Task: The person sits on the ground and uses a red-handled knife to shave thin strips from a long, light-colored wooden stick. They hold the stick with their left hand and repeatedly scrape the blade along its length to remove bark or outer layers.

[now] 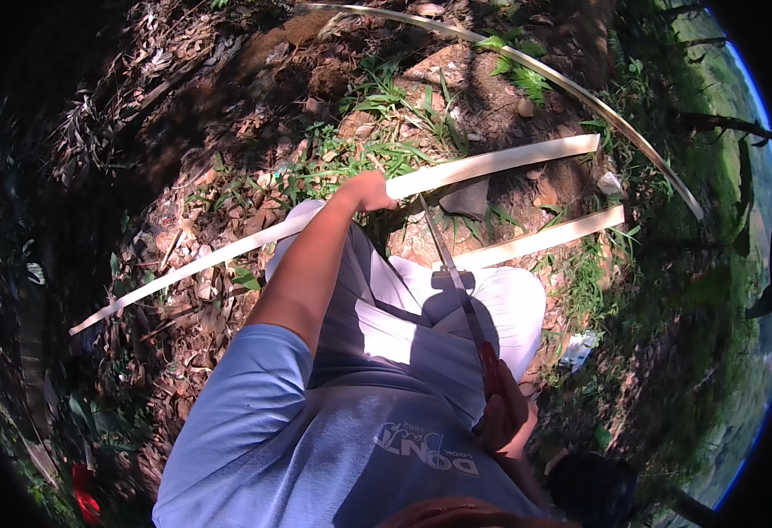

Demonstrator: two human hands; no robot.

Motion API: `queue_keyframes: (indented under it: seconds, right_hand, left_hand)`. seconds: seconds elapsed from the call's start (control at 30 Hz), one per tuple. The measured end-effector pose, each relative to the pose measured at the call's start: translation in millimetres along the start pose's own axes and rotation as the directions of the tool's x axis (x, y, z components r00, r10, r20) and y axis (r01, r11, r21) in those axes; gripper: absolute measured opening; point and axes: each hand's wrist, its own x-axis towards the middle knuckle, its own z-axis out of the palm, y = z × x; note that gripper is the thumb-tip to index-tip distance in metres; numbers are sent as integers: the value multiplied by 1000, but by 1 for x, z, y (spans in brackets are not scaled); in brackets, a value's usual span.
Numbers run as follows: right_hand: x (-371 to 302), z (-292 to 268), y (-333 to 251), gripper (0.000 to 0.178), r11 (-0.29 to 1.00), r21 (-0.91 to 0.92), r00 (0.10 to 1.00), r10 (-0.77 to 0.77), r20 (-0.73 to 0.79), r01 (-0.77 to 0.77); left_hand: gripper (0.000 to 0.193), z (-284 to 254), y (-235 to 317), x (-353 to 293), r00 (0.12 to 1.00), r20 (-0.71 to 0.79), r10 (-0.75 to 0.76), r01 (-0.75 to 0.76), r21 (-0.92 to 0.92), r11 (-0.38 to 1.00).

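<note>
My left hand (368, 190) is closed around a long, pale wooden strip (500, 163), perhaps split bamboo. The strip slants across my knees, its narrow end low on the left and its wider end up on the right. In my right hand (511, 415), close to my right side, is the reddish-brown handle of a long knife. Its thin, straight blade (453, 268) points away from me over my lap, with the tip just below the strip, right of my left hand. Whether blade and strip touch I cannot tell.
A second pale strip (548, 240) lies by my right knee. Farther off, a long curved strip (579, 90) crosses the ground. Around me are a dark flat stone (468, 199), grass tufts (386, 158), dry leaves and a whitish scrap (578, 349). Something red (85, 495) sits at lower left.
</note>
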Motion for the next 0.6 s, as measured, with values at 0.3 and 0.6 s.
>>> queue_keyframes:
  seconds: [0.3,0.6]
  right_hand:
    - [105,72,3,48,940,280,977,-165,-131,196]
    - [186,143,29,45,956,218,976,-167,-141,195]
  left_hand:
    - [56,10,-1,0,1000,-21,6,-5,55,998]
    - [56,16,-8,7,999,-41,-2,6,104,995]
